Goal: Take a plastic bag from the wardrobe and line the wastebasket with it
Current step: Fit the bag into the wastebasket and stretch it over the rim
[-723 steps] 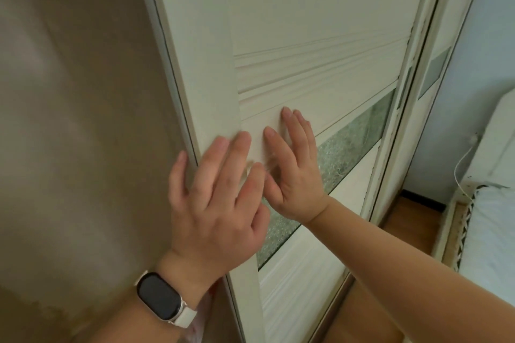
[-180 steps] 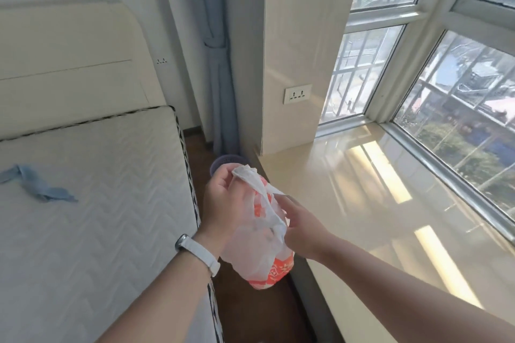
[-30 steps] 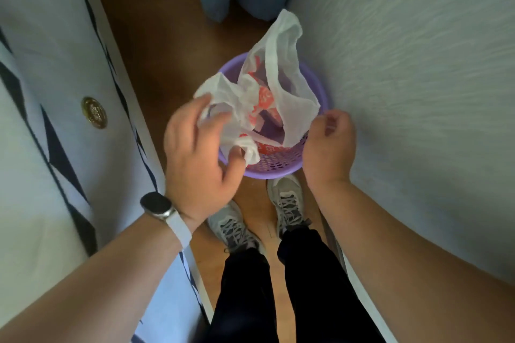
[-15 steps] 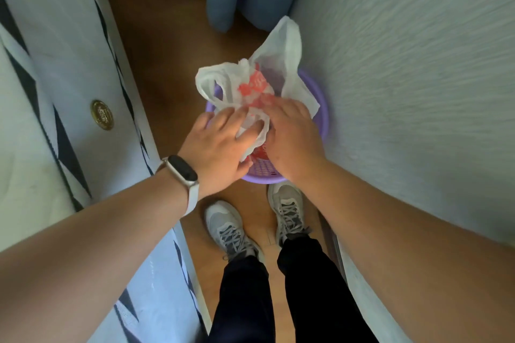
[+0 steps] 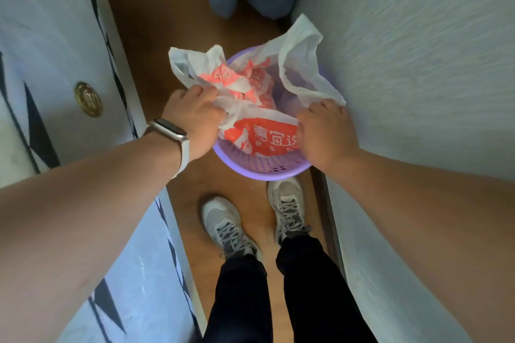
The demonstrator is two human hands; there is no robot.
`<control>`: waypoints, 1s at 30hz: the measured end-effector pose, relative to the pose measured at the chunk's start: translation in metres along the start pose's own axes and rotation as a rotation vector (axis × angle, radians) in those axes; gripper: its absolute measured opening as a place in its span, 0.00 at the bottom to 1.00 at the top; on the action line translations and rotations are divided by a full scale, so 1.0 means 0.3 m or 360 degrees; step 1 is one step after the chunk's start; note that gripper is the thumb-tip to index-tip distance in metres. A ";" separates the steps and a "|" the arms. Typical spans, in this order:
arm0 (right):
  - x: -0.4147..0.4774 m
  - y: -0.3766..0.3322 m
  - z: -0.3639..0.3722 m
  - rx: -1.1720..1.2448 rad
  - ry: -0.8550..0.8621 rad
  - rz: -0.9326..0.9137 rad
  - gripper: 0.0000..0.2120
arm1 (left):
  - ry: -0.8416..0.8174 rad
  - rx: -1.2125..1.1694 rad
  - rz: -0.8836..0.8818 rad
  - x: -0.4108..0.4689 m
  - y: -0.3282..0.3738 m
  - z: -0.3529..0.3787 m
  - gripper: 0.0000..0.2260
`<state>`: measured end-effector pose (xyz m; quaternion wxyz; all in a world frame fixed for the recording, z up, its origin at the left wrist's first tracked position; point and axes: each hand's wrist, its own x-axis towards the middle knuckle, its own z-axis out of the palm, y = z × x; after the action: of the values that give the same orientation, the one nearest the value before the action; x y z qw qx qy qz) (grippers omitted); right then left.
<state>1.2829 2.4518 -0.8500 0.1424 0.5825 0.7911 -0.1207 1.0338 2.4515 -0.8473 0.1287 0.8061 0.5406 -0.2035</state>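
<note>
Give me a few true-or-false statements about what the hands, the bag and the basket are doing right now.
1. Both hands grip the white plastic bag with red print. True: left hand, right hand.
2. The round purple perforated plastic wastebasket lies tipped on its side. False: it stands upright on the floor.
3. The bag already wraps neatly over the whole rim. False: it is crumpled, with its edges sticking up.
4. A watch with a pale strap is on the left wrist. True.
5. The person is barefoot. False: grey laced sneakers.

The plastic bag reads "惠宜" in white.
</note>
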 end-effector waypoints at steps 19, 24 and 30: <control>-0.323 -0.067 0.112 0.0551 0.0105 0.0734 0.10 | 0.0017 -0.0381 -0.0392 -0.131 0.021 -0.086 0.20; -0.309 -0.156 0.010 0.0665 0.0294 0.0398 0.15 | 0.0451 -0.0725 -0.0050 -0.231 0.141 -0.110 0.08; -0.184 -0.148 -0.032 0.0713 0.0065 -0.0096 0.12 | 0.0080 -0.0539 0.0119 -0.102 0.167 -0.042 0.25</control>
<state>1.2552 2.3934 -0.8198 -0.0101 0.5781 0.7642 -0.2858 1.0723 2.4126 -0.8226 0.2566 0.7972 0.5400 -0.0843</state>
